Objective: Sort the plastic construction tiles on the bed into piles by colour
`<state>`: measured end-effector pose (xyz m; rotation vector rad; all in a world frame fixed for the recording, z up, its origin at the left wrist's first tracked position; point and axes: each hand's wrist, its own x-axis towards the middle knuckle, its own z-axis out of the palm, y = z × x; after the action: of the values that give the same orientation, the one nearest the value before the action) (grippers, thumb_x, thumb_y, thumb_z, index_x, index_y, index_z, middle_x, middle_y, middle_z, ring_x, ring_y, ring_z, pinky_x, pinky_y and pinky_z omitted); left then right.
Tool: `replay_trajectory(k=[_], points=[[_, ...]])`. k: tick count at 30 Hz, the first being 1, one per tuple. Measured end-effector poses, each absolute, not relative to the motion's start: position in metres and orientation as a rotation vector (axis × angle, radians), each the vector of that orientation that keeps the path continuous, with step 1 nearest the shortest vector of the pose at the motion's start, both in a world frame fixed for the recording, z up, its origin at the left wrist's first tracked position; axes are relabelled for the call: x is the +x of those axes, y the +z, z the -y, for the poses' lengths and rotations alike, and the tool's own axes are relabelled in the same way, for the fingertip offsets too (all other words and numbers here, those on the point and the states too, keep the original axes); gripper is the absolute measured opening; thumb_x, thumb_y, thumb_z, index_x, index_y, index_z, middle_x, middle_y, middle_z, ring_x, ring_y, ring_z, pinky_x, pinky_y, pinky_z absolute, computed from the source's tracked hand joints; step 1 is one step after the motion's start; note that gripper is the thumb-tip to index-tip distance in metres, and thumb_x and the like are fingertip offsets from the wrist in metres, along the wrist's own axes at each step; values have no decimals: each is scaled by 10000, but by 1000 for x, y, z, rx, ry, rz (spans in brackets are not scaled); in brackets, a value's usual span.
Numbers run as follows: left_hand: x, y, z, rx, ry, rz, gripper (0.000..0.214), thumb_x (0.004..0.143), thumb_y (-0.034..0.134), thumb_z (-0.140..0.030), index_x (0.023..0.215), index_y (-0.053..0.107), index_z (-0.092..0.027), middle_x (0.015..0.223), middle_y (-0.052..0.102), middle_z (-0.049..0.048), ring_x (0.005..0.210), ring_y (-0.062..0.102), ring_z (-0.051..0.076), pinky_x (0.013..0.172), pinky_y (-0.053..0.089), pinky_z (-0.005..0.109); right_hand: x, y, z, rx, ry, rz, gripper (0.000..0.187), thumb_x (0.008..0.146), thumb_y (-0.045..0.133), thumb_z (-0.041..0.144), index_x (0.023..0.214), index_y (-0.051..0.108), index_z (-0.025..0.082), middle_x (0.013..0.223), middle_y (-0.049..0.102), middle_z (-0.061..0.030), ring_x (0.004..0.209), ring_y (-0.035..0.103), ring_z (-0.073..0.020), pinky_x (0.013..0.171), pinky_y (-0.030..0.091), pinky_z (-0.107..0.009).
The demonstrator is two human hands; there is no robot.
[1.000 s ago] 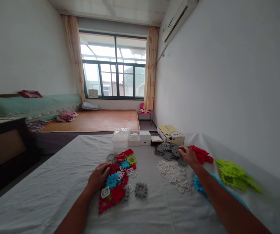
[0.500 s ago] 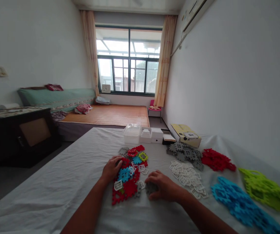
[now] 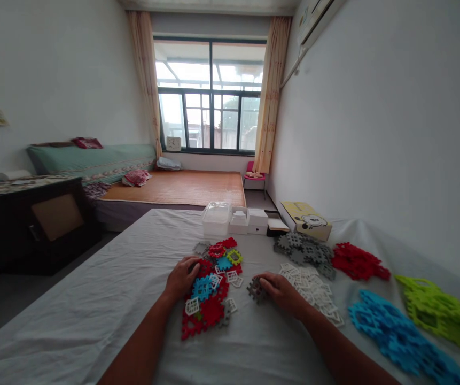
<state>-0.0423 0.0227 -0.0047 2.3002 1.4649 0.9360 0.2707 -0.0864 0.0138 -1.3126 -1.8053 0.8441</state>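
Note:
In the head view, my right hand (image 3: 280,291) pinches a grey interlocking puzzle piece (image 3: 257,290) by its right side, just over the cloth. My left hand (image 3: 182,275) rests against the left edge of a mixed pile, its fingers apart and touching a red piece (image 3: 204,267). This pile holds red, blue, grey, lime and white pieces; a blue piece (image 3: 203,289) and a white lattice piece (image 3: 192,306) lie on top. Right of my right hand spreads a heap of white lattice pieces (image 3: 308,286).
Sorted heaps of grey (image 3: 304,248), red (image 3: 360,262), blue (image 3: 398,331) and lime pieces (image 3: 434,310) lie along the right. At the back stand a clear plastic box (image 3: 216,219), small white boxes (image 3: 257,221) and a yellow carton (image 3: 308,220). A bed (image 3: 189,187) lies beyond.
My right hand has moved away from the mixed pile, up and to the right, carrying the grey puzzle piece. My left hand stays at the pile's left edge.

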Motion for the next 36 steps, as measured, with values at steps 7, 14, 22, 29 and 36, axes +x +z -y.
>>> replay_trajectory(k=[7, 14, 22, 29, 36], points=[[-43, -6, -24, 2311, 926, -1459, 328, 836, 409, -369, 1012, 635, -209, 1118, 607, 53, 1055, 535, 187, 948, 395, 331, 280, 11, 78, -1407, 762, 1731, 373, 792, 478, 487, 865, 663, 171, 725, 652, -21, 628, 573, -142, 557, 460, -238], [-43, -9, -24, 2312, 958, -1443, 319, 835, 412, -356, 1003, 640, -210, 1104, 616, 48, 1047, 541, 184, 941, 401, 316, 380, 33, 26, -1670, 317, 1203, 421, 770, 459, 480, 966, 613, 141, 683, 637, -47, 515, 568, -141, 469, 470, -248], [-44, -8, -23, 2310, 954, -1449, 309, 836, 412, -343, 1007, 640, -221, 1102, 618, 45, 1049, 537, 184, 946, 395, 315, 365, 38, 9, -1646, -88, 1379, 396, 775, 467, 323, 1120, 536, 142, 1123, 553, -156, 661, 579, -152, 792, 464, -353], [-43, -5, -20, 2268, 965, -1447, 288, 832, 431, -336, 997, 643, -231, 1095, 621, 41, 1032, 544, 182, 931, 404, 312, 248, 18, 13, -1424, 133, 1946, 270, 825, 434, 232, 1048, 583, 201, 1031, 605, -66, 774, 583, -149, 805, 451, -296], [-42, -6, -19, 2253, 998, -1448, 274, 824, 449, -316, 990, 648, -229, 1088, 620, 45, 1033, 541, 189, 934, 405, 325, 215, 15, 20, -1397, 125, 2128, 272, 825, 496, 247, 1080, 588, 228, 1106, 606, -55, 1073, 489, -196, 932, 374, -327]])
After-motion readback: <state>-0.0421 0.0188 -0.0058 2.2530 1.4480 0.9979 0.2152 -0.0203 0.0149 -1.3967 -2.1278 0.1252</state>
